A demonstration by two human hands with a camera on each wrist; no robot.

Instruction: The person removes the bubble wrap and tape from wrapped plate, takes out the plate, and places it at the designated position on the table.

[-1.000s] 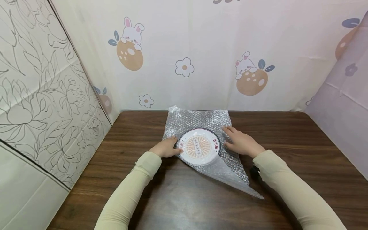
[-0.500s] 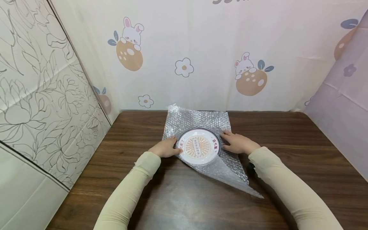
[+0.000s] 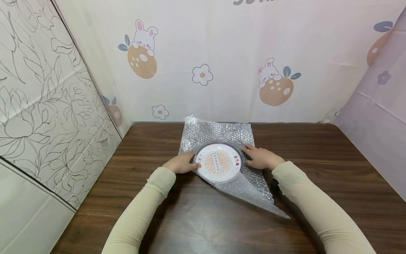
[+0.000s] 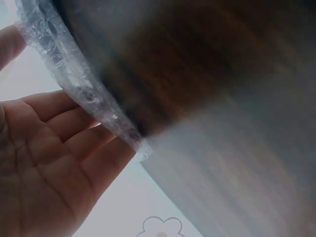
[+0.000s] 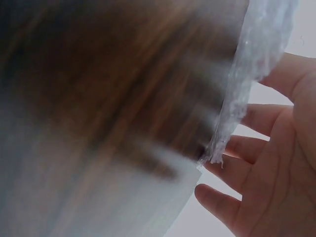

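A round white plate (image 3: pixel 219 163) with a dark rim, an orange sunburst and red characters lies on a sheet of clear bubble wrap (image 3: pixel 219 132) in the head view. A folded flap of the wrap (image 3: pixel 250 194) covers its front edge. My left hand (image 3: pixel 180 163) is at the plate's left side, thumb on the rim. My right hand (image 3: pixel 262 158) lies by the right rim, fingers spread over the wrap. In the left wrist view, fingers (image 4: pixel 106 153) touch the wrap's edge (image 4: pixel 89 94). Loosely extended fingers (image 5: pixel 234 165) touch the wrap (image 5: pixel 239 98) in the right wrist view.
The brown wooden table (image 3: pixel 203 225) meets a white curtain (image 3: pixel 228 35) with rabbit prints behind the wrap. A white flower-patterned panel (image 3: pixel 47 88) stands on the left. A small dark object (image 3: pixel 275 184) shows beside my right sleeve.
My right hand has moved slightly left and closer to the plate's right rim. My left hand and the plate stay nearly where they were.
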